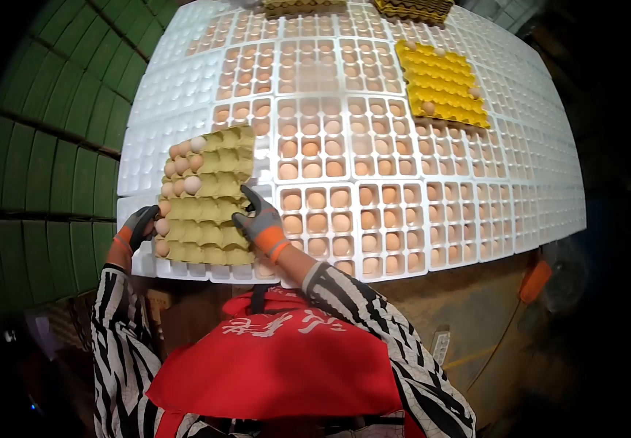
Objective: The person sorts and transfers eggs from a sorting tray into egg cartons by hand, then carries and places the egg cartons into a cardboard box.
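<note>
A yellow-green pulp egg tray point(209, 223) lies tilted over the white foam trays at the table's near left, with several eggs point(180, 166) along its left side and bare cups on its right. My left hand point(139, 228), in a grey and orange glove, is closed on the tray's left edge beside an egg. At the right edge, my right hand point(261, 220) has its thumb and fingers around the tray's rim. White foam trays point(354, 182) with brown eggs in their cells spread to the right and behind.
A yellow tray point(443, 84) with a few eggs rests on the foam trays at the back right. Stacked trays point(414, 10) stand at the far edge. Green crates point(27, 168) line the left side. An orange object point(535, 281) hangs near the table's right front edge.
</note>
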Tool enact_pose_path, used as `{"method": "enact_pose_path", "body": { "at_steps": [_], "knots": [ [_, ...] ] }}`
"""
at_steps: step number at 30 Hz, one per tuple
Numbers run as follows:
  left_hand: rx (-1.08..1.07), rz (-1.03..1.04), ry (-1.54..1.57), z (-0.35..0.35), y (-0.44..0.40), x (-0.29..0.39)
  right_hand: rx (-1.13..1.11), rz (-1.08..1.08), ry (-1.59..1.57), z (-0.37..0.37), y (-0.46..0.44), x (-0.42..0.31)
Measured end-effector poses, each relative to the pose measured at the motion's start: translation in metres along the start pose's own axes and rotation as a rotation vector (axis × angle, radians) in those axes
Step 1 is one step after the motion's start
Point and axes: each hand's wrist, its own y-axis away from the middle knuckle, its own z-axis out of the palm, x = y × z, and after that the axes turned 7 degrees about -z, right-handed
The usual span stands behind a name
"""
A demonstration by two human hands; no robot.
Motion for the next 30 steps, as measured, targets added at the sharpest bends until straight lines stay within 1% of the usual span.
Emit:
{"method": "enact_pose_path", "body": {
  "at_steps": [1, 2, 3, 5, 7, 8, 9, 10, 11, 12, 13, 14, 15, 16, 17, 18, 19, 20, 21, 22, 23, 24, 25, 26, 27, 28, 29, 30],
  "knots": [
    [-0.001, 0.034, 0.013, 0.002, 0.007, 0.004, 0.002, -0.012, -0.018, -0.002, -0.002, 0.009],
    [0.002, 0.084, 0.030, 0.005, 0.016, 0.006, 0.020, -0.070, 0.008, -0.005, -0.001, 0.020],
    [0.000, 0.133, 0.048, 0.011, 0.028, 0.012, -0.005, -0.022, 0.035, -0.014, 0.001, 0.016],
    [-0.004, 0.223, 0.065, 0.034, 0.047, 0.022, -0.007, 0.047, -0.117, -0.041, 0.015, 0.012],
    [0.012, 0.293, 0.074, 0.067, 0.060, 0.031, 0.058, 0.008, -0.026, -0.087, 0.034, 0.007],
    [0.015, 0.254, 0.112, 0.091, 0.065, 0.037, 0.023, 0.016, 0.098, -0.120, 0.039, 0.034],
    [0.020, 0.216, 0.154, 0.122, 0.069, 0.044, 0.083, 0.063, -0.204, -0.139, 0.062, -0.028],
    [-0.007, 0.275, 0.267, 0.158, 0.070, 0.047, 0.092, -0.073, -0.019, -0.182, 0.067, 0.028],
    [-0.051, 0.303, 0.319, 0.190, 0.065, 0.045, 0.090, -0.017, 0.025, -0.212, 0.082, 0.006],
    [-0.096, 0.321, 0.444, 0.227, 0.061, 0.046, 0.135, -0.058, 0.110, -0.247, 0.095, 0.018],
    [-0.202, 0.225, 0.686, 0.265, 0.070, 0.058, 0.181, 0.017, 0.085, -0.271, 0.109, 0.011],
    [-0.186, 0.257, 0.486, 0.286, 0.063, 0.062, 0.203, 0.059, 0.122, -0.294, 0.121, 0.004],
    [-0.245, 0.184, 0.468, 0.307, 0.060, 0.067, 0.228, 0.102, 0.162, -0.314, 0.130, -0.004],
    [-0.259, 0.256, 0.457, 0.324, 0.060, 0.076, 0.246, 0.125, 0.191, -0.326, 0.137, -0.011],
    [-0.297, 0.238, 0.427, 0.331, 0.064, 0.089, 0.266, 0.150, 0.219, -0.336, 0.143, -0.017],
    [-0.344, 0.258, 0.436, 0.343, 0.052, 0.087, 0.242, 0.156, 0.233, -0.347, 0.145, -0.020],
    [-0.393, 0.280, 0.442, 0.348, 0.045, 0.089, 0.306, 0.210, 0.296, -0.362, 0.149, -0.014],
    [-0.382, 0.253, 0.446, 0.347, 0.041, 0.085, 0.367, 0.261, 0.359, -0.376, 0.151, -0.003],
    [-0.368, 0.226, 0.447, 0.336, 0.043, 0.089, 0.428, 0.311, 0.418, -0.372, 0.144, -0.008],
    [-0.356, 0.196, 0.442, 0.325, 0.042, 0.089, 0.539, 0.341, 0.656, -0.370, 0.142, -0.018],
    [-0.271, 0.227, 0.490, 0.317, 0.030, 0.077, 0.563, 0.202, 0.761, -0.372, 0.137, -0.019],
    [-0.176, 0.257, 0.564, 0.304, 0.016, 0.066, 0.559, 0.155, 0.516, -0.373, 0.134, -0.021],
    [-0.159, 0.306, 0.699, 0.282, 0.007, 0.059, 0.559, 0.109, 0.272, -0.338, 0.119, -0.052],
    [-0.130, 0.401, 0.749, 0.263, -0.012, 0.042, 0.384, -0.048, 0.261, -0.315, 0.101, -0.064],
    [-0.160, 0.502, 0.698, 0.234, -0.056, 0.016, 0.333, -0.034, 0.082, -0.276, 0.080, -0.075],
    [-0.005, 0.588, 0.753, 0.219, -0.047, 0.033, 0.186, -0.006, -0.188, -0.246, 0.058, -0.078],
    [0.017, 0.604, 0.796, 0.199, -0.048, 0.044, 0.151, 0.018, -0.085, -0.217, 0.034, -0.069],
    [0.209, 0.739, 0.578, 0.184, -0.062, 0.053, 0.113, 0.007, 0.012, -0.186, 0.007, -0.052]
  ]
}}
